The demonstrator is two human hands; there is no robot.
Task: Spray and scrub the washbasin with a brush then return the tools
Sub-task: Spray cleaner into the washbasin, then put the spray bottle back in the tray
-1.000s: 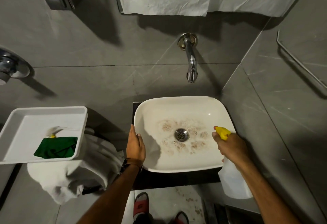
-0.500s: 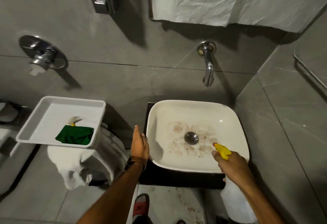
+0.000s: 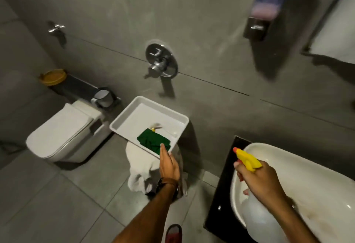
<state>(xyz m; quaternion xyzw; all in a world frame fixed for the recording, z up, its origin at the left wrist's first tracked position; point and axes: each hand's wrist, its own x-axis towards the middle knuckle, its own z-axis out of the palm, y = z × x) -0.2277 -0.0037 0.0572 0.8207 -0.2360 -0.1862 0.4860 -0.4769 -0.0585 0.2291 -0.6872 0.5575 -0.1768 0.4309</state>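
My right hand [image 3: 260, 182] grips a white spray bottle [image 3: 255, 216] with a yellow, orange-tipped nozzle [image 3: 247, 159], held over the left rim of the white washbasin [image 3: 317, 191], whose bottom carries brown stains. My left hand [image 3: 169, 166] stretches flat, fingers together, with its fingertips at the near edge of a white tray [image 3: 134, 117]. In the tray lies a green cloth [image 3: 152, 142] with a small brush-like tool [image 3: 155, 126] partly hidden behind it. The left hand holds nothing.
The tray rests on a stand draped in white cloth [image 3: 142, 169]. A white toilet [image 3: 63, 135] stands at left, a shower valve [image 3: 161, 60] and soap dispenser [image 3: 263, 14] hang on the grey wall. The basin sits on a black counter [image 3: 221, 194]. A red sandal [image 3: 172, 233] shows below.
The view has swung left, away from the basin toward the tray. My left hand has left the basin rim and reached to the tray's edge. The right hand still holds the bottle.
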